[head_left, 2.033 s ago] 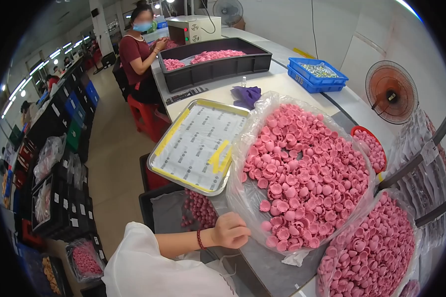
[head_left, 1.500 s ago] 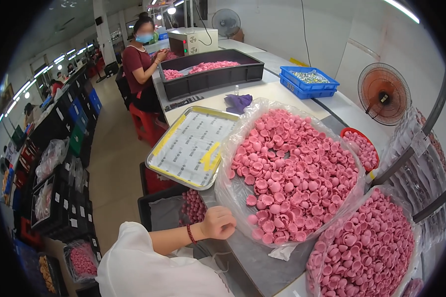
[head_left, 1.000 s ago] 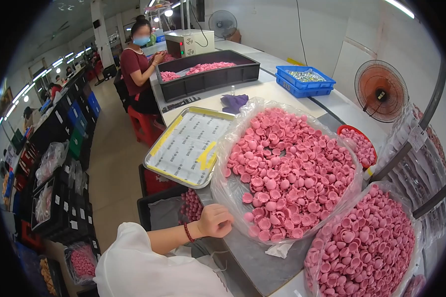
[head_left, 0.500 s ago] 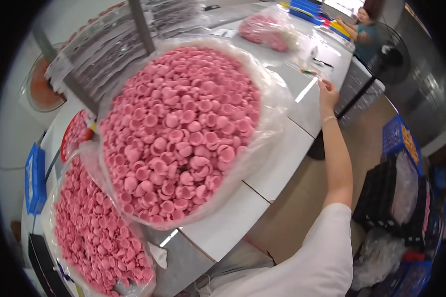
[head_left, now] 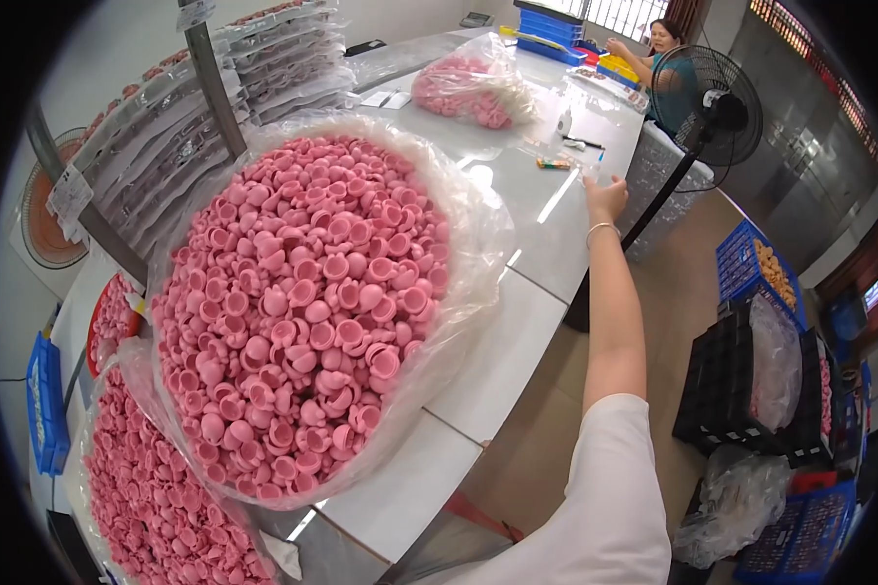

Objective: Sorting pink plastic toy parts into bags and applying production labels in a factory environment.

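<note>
My right hand [head_left: 607, 200], with a band at the wrist, reaches out over the far right edge of the table. Its fingers are curled at a small clear thing beside a thin blue tip; what it is, I cannot make out. Just past it lie a small green and orange tube [head_left: 553, 165], a black pen-like item [head_left: 583, 143] and a small white bottle [head_left: 564, 121]. My left hand is out of view. A large clear bag [head_left: 483, 229] full of small pink cup-shaped pieces [head_left: 302, 292] stands open on the table. More pink pieces [head_left: 166, 497] fill a second bag at the lower left.
Stacked trays in clear wrap [head_left: 283, 58] stand behind a metal post [head_left: 215, 93]. A smaller bag of pink pieces [head_left: 468, 83] sits farther back. A standing fan [head_left: 717, 102] is beside the table; a co-worker [head_left: 678, 73] sits beyond. Black crates [head_left: 722, 380] are on the right.
The view has shifted, so the table and bags sit lower and farther left. My right arm stays stretched out; its fingers look less tightly pinched.
</note>
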Demonstrator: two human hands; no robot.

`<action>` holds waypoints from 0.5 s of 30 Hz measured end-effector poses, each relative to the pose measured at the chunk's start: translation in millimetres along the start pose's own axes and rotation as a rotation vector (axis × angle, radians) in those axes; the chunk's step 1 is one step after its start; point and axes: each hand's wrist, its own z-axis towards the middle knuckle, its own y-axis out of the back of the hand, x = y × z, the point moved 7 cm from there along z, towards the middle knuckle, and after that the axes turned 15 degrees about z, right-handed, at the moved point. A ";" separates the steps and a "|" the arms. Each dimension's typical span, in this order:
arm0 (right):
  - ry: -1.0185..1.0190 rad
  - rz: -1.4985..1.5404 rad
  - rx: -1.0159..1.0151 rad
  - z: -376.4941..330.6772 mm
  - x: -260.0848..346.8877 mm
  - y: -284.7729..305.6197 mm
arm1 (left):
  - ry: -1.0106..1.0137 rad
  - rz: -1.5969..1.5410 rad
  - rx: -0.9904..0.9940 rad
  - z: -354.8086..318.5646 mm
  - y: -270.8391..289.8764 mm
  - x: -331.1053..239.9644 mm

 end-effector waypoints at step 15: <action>-0.257 -0.120 -0.048 10.8 -24.3 -47.0 | -0.026 0.047 0.092 9.4 -5.3 -10.6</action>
